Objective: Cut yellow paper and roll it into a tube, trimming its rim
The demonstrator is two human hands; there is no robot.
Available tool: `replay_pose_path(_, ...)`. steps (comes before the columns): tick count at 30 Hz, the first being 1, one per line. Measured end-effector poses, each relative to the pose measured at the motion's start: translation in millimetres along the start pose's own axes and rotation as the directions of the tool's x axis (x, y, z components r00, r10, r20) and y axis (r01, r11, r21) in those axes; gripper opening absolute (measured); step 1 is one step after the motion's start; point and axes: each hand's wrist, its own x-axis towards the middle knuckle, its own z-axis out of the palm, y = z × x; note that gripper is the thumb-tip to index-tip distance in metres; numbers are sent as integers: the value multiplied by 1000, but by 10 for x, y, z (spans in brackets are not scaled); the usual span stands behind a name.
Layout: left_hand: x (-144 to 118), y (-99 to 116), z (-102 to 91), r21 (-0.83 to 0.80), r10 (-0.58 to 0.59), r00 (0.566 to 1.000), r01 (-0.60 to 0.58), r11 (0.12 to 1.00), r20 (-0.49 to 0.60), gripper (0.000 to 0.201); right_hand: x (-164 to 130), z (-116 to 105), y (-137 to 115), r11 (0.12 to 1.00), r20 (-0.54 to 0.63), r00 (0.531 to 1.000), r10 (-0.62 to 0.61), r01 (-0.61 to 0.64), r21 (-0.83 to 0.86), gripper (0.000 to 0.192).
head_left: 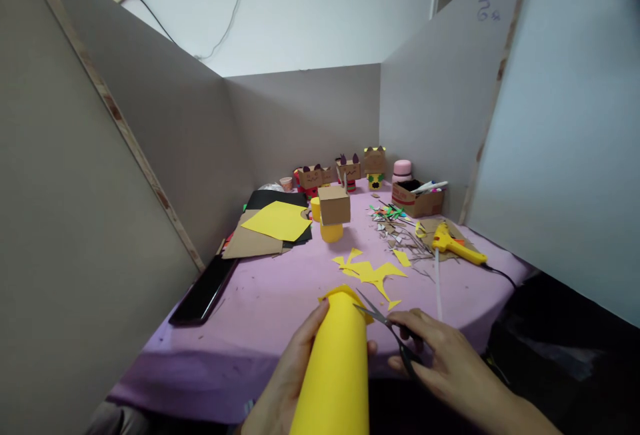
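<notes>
Purple-clothed table fills mid frame, grey partition boards around it. Bottom centre: left hand grasps a yellow paper roll; right hand grips black scissors, blades open at the roll's far rim. Yellow offcuts just beyond, glue gun right, cardboard box figure centre, phone left.

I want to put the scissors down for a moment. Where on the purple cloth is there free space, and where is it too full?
The purple cloth is bare between the black phone and the yellow paper scraps, just ahead of the left hand holding the yellow roll. It is crowded on the right, around the small cuttings and yellow glue gun.
</notes>
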Motion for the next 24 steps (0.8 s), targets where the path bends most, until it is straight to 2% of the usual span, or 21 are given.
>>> replay_pose_path(8, 3, -99, -8, 24, -27, 996, 25, 999, 81, 59, -12, -80, -102, 999, 7, 1000, -24, 25, -26, 37)
replay_pose_path(12, 18, -93, -18, 43, -56, 996, 53, 998, 68, 62, -46, -93, -101, 998, 17, 1000, -17, 18, -68, 36)
replay_pose_path(16, 35, -78, -48, 43, -68, 992, 64, 997, 110, 63, -66, -95, -103, 997, 7, 1000, -16, 17, -81, 36)
replay_pose_path(22, 14, -71, -17, 60, -78, 995, 75, 995, 59, 61, -62, -114, -98, 998, -27, 999, -40, 39, -47, 31)
replay_pose_path(24, 33, -57, -26, 69, -69, 995, 64, 996, 76, 65, -65, -124, -92, 999, -32, 999, -42, 42, -15, 28)
